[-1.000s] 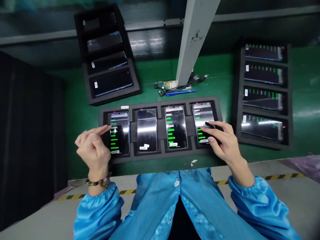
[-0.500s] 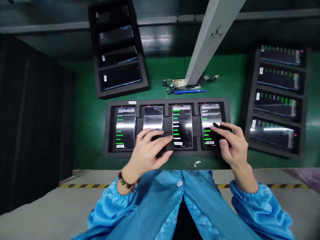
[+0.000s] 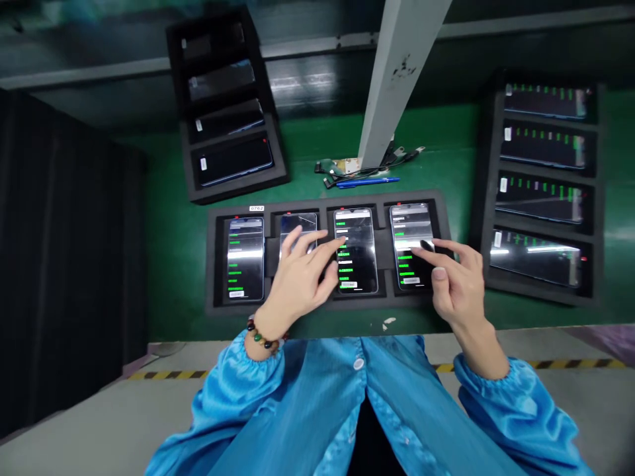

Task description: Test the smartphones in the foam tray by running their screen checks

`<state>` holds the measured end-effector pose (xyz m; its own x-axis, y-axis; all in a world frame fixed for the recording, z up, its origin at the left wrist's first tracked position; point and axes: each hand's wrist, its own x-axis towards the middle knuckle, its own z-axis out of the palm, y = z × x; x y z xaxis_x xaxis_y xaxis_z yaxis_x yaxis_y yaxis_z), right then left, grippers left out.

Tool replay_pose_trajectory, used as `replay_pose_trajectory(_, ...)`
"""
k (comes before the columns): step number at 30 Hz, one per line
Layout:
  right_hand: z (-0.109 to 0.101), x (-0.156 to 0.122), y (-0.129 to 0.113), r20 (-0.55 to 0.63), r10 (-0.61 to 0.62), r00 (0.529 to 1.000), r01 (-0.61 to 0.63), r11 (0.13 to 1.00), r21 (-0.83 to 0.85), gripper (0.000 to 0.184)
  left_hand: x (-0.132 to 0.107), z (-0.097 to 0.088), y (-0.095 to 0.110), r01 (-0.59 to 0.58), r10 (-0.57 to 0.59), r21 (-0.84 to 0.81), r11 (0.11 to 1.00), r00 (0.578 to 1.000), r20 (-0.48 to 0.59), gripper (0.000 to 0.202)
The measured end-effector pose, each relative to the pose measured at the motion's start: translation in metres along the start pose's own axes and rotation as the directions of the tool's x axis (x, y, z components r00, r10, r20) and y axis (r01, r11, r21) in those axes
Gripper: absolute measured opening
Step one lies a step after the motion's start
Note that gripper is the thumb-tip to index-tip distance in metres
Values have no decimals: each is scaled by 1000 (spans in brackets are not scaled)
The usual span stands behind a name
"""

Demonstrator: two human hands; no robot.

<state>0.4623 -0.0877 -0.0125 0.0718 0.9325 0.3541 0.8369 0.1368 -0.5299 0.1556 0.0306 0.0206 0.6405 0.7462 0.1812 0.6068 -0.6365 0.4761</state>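
A black foam tray (image 3: 327, 301) in front of me holds several phones side by side. My left hand (image 3: 301, 277) lies over the second phone (image 3: 298, 226), fingers spread, one fingertip reaching the third phone (image 3: 355, 251) with its green text lines. Over the rightmost phone (image 3: 409, 243) is my right hand (image 3: 459, 281), its index finger touching the lit screen. The leftmost phone (image 3: 245, 258) is uncovered and lit. Neither hand holds anything.
Another foam tray (image 3: 225, 109) with dark phones lies at the back left, and a third tray (image 3: 540, 182) with lit phones at the right. A grey post (image 3: 394, 73) rises behind, with cables and a blue pen (image 3: 367, 181) at its foot. The green mat ends at a striped edge.
My left hand has moved from the leftmost phone rightward onto the second phone, reaching the third. My right hand has stayed on the rightmost phone.
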Motion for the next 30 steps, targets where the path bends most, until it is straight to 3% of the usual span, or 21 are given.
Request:
replay_pose_trajectory(3, 7, 8, -23, 79, -73, 994, 69, 997, 41, 41, -22, -20, -19, 140, -132, 37, 989, 977, -169, 42)
replay_pose_trajectory(7, 22, 17, -48, 245, -202, 948, 175, 976, 128, 46, -63, -42, -56, 327, -287, 63, 943, 892, -348, 37)
replay_pose_trajectory(11, 27, 12, -47, 192, -184, 964, 157, 976, 150, 46, -98, -50, -84, 458, -383, 65, 886, 806, -452, 33)
replay_pose_trajectory(14, 29, 6, -40, 133, -145, 980, 127, 982, 138, 45, -111, -49, -95, 498, -398, 38, 866, 734, -550, 32)
replay_pose_trajectory(16, 30, 4, -39, 118, -137, 984, 122, 985, 124, 45, -113, -47, -99, 501, -398, 51, 864, 742, -540, 31)
replay_pose_trajectory(20, 32, 3, -40, 63, -115, 991, 107, 987, 121, 46, -112, -47, -103, 471, -399, 95, 877, 825, -401, 34)
replay_pose_trajectory(25, 34, 3, -42, 70, -110, 991, 102, 989, 109, 46, -111, -49, -103, 435, -390, 103, 895, 873, -294, 40)
replay_pose_trajectory(27, 34, 2, -45, 41, -89, 995, 84, 990, 116, 46, -111, -48, -102, 426, -381, 100, 899, 874, -302, 41)
replay_pose_trajectory(30, 28, 3, -42, -66, -17, 998, 25, 992, 123, 43, -111, -47, -103, 462, -409, 35, 886, 816, -409, 41)
